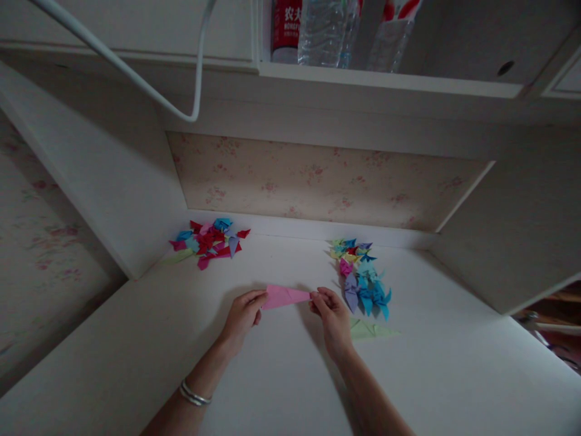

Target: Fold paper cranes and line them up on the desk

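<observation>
A pink piece of folded paper (285, 296), long and tapering to the right, is stretched between my two hands over the white desk. Its wide end is pinched by my left hand (245, 315), thumb and fingers closed. My right hand (330, 318) pinches the narrow tip. Just right of that hand lie several origami pieces (365, 284) in blue, purple, pink and yellow. A light green folded paper (372, 329) rests flat beside my right wrist, partly hidden by it.
At the back left is a heap of red, pink and blue folded papers (211, 242). Above the white desk (272, 375), a shelf (390, 82) holds plastic bottles (322, 30). A white curved tube (131, 72) hangs at upper left. Side panels (86, 157) flank the desk.
</observation>
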{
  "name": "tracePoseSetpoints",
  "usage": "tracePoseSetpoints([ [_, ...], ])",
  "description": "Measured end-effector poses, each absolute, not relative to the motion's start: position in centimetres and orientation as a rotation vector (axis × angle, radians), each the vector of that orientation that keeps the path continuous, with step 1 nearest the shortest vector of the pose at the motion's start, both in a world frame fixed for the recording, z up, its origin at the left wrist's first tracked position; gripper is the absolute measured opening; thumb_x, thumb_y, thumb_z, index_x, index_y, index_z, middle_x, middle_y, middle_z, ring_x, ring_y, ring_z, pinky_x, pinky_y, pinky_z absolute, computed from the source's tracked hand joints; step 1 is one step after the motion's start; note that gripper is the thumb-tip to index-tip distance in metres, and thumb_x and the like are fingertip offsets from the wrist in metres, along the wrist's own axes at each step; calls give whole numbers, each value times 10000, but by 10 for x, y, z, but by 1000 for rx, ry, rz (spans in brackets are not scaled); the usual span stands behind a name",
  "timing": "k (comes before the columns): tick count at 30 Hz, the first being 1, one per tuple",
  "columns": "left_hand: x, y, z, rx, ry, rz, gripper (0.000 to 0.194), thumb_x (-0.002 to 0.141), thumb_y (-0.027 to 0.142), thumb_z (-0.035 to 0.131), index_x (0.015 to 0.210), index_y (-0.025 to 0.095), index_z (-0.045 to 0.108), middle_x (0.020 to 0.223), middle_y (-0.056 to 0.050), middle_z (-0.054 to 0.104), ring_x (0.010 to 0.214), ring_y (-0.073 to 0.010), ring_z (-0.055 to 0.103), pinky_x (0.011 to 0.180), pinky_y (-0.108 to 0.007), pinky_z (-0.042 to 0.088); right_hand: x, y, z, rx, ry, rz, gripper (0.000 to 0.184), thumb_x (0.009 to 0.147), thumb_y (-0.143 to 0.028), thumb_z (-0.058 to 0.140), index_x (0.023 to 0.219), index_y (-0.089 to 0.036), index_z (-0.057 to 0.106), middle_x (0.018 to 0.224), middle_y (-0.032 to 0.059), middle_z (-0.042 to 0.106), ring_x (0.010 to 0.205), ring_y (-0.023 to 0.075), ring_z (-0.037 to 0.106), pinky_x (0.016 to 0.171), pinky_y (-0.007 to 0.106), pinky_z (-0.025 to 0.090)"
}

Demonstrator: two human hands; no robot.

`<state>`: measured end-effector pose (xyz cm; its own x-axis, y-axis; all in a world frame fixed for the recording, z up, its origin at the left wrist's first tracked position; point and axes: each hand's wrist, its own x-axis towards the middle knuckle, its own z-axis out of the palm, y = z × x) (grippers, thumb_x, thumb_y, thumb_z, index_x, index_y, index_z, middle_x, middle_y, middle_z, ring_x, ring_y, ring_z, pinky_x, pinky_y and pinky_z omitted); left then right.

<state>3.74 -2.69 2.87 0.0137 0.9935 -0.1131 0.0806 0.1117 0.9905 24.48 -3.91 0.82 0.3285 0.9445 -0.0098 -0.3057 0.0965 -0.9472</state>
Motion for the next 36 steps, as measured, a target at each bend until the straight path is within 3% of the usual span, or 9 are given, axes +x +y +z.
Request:
tracePoseSetpoints([
  [5, 40, -28, 30, 1221, 1248, 1058, 451, 749, 471, 621, 1005, 105, 683, 459, 63, 431, 425, -67, 344, 410, -190, 218, 238, -42, 13, -1048, -831, 1218, 344, 677, -428, 754, 872, -182, 615, 709, 3, 669, 618, 141, 601, 624, 265, 486],
  [11, 50, -34, 29, 1297, 1167, 949, 414, 756, 476, 611, 960, 125, 692, 530, 47, 479, 454, -68, 376, 426, -192, 246, 239, -53, 23, -1084, -843, 1161, 309, 721, -444, 720, 779, -160, 615, 627, -15, 602, 590, 132, 575, 617, 261, 489],
  [16, 57, -34, 21, 1353, 1122, 861, 411, 770, 518, 555, 862, 136, 677, 718, 0, 587, 443, -54, 397, 425, -199, 269, 263, -79, 31, -1092, -791, 983, 365, 730, -374, 741, 986, -205, 545, 751, -26, 642, 607, 120, 599, 606, 251, 515],
  [20, 58, -34, 20, 1403, 1142, 812, 379, 769, 490, 548, 831, 133, 660, 706, 3, 575, 459, -64, 412, 431, -197, 283, 305, -103, 33, -1143, -699, 838, 524, 685, -330, 788, 1082, -258, 454, 803, -40, 660, 613, 128, 637, 575, 237, 534],
  [32, 58, -34, 19, 1447, 1138, 772, 361, 768, 471, 534, 843, 141, 659, 689, 12, 570, 465, -71, 405, 440, -203, 300, 405, -116, 8, -1372, -620, 746, 682, 572, -377, 838, 1078, -258, 398, 793, -29, 671, 682, 174, 681, 661, 290, 578],
  [36, 58, -33, 18, 1455, 1163, 755, 351, 779, 467, 525, 816, 144, 658, 647, 24, 564, 453, -69, 389, 445, -205, 297, 410, -105, -9, -1468, -729, 738, 666, 577, -426, 799, 1066, -270, 376, 755, -46, 637, 602, 181, 655, 583, 315, 562],
])
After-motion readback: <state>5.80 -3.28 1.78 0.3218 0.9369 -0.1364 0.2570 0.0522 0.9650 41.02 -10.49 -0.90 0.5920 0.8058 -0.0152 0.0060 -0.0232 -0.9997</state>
